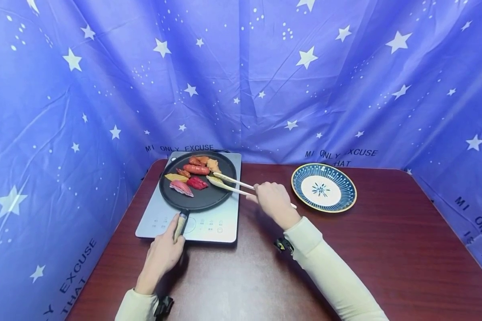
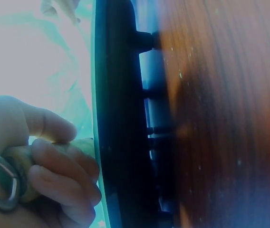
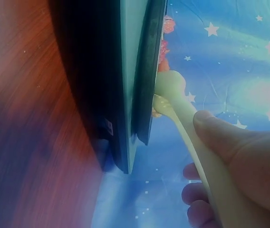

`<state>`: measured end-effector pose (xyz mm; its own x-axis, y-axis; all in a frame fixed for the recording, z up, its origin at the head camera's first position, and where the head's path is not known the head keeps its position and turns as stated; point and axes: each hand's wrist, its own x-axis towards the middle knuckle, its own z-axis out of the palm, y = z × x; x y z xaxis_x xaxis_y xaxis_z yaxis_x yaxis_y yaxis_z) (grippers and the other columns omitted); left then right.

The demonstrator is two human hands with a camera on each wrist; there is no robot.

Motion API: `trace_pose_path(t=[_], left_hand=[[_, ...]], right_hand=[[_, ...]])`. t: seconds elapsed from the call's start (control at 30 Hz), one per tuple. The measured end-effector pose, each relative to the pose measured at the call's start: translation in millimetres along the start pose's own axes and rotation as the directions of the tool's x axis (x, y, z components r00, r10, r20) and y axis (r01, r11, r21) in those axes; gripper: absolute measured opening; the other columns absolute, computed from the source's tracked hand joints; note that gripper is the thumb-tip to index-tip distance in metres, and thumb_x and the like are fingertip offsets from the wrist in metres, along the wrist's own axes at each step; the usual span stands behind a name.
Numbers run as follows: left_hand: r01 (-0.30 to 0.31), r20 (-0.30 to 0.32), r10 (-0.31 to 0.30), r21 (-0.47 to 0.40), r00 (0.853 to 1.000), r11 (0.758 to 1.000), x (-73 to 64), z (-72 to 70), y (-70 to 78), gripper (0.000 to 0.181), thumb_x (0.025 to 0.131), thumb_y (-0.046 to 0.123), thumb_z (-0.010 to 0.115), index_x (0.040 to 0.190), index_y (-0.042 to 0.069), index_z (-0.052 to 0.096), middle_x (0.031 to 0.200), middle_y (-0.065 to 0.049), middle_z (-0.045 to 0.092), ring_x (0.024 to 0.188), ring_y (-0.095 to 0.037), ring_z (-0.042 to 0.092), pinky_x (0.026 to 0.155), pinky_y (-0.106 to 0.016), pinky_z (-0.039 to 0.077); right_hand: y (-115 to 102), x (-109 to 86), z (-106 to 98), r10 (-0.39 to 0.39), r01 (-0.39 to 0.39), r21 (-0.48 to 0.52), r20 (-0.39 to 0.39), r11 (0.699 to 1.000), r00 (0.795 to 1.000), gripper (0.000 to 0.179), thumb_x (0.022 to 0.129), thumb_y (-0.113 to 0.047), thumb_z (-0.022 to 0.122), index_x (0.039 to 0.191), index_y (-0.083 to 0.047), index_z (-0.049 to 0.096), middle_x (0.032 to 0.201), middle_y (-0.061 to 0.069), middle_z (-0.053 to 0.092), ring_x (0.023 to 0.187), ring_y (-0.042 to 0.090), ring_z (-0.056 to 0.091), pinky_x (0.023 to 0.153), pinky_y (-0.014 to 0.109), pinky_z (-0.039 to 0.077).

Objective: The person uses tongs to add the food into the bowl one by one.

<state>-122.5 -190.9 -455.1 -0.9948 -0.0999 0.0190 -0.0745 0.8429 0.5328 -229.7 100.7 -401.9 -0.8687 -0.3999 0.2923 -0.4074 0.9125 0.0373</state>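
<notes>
My left hand (image 1: 164, 252) grips the tan handle (image 1: 179, 227) of a round black frying pan (image 1: 209, 201); in the left wrist view its fingers curl round that handle. In my right hand (image 1: 275, 203) is a pair of cream tongs (image 3: 192, 128), held between thumb and fingers. Their two tips reach over the pan's right side, at a yellow-green food piece (image 1: 216, 180). About it in the pan lie a red sausage (image 1: 196, 169), a golden fried piece (image 1: 213, 166), a dark red slice (image 1: 197, 183), a pink-and-white slice (image 1: 181, 188) and a yellow piece (image 1: 176, 177).
Under the pan is a silver induction cooktop (image 1: 229, 214) with touch controls along its front. A blue-patterned plate with a yellow rim (image 1: 329, 196) stands to the right on the reddish-brown wooden table (image 1: 385, 232). A blue star-printed curtain (image 1: 265, 67) hangs behind and at both sides.
</notes>
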Motion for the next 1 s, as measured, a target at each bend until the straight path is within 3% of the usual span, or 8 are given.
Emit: trace_pose_path(t=[0.1,0.43,0.8,1.0], left_hand=[[0.007,0.008,-0.007,-0.002,1.000,1.000,-0.6,0.4,0.0,0.067,0.085,0.021,0.049,0.149,0.018,0.032,0.107,-0.027,0.062,0.070,-0.032,0.059,0.058,-0.047,0.044],[-0.003,0.000,0.003,-0.004,1.000,1.000,-1.2,0.5,0.3,0.066,0.085,0.020,0.050,0.148,0.017,0.032,0.106,-0.028,0.062,0.071,-0.033,0.059,0.059,-0.048,0.044],[-0.005,0.003,0.005,-0.005,1.000,1.000,-1.1,0.0,0.3,0.066,0.085,0.020,0.050,0.148,0.017,0.032,0.106,-0.028,0.062,0.070,-0.033,0.059,0.058,-0.047,0.044],[-0.005,0.001,0.005,-0.007,1.000,1.000,0.6,-0.1,-0.5,0.066,0.085,0.021,0.049,0.149,0.018,0.032,0.105,-0.028,0.062,0.067,-0.032,0.058,0.056,-0.046,0.043]], right_hand=[[-1.7,-0.9,-1.1,0.008,-0.008,0.003,0.031,1.000,1.000,0.039,0.085,-0.046,0.063,0.073,-0.010,0.061,0.058,0.006,0.054,0.049,0.028,0.054,0.044,0.041,0.041],[-6.2,-4.1,-1.6,-0.031,0.031,0.015,-0.028,0.999,0.999,0.041,0.084,-0.049,0.064,0.068,-0.011,0.056,0.053,0.003,0.046,0.046,0.025,0.051,0.041,0.039,0.039],[-8.9,-6.7,-2.3,-0.009,0.010,0.056,-0.007,0.998,1.000,0.041,0.083,-0.048,0.065,0.070,-0.010,0.060,0.056,0.005,0.054,0.048,0.028,0.053,0.043,0.041,0.041],[-11.1,-8.9,-4.3,-0.011,0.011,0.085,-0.001,0.996,1.000,0.042,0.085,-0.049,0.062,0.069,-0.010,0.058,0.055,0.004,0.051,0.047,0.026,0.052,0.043,0.040,0.040]])
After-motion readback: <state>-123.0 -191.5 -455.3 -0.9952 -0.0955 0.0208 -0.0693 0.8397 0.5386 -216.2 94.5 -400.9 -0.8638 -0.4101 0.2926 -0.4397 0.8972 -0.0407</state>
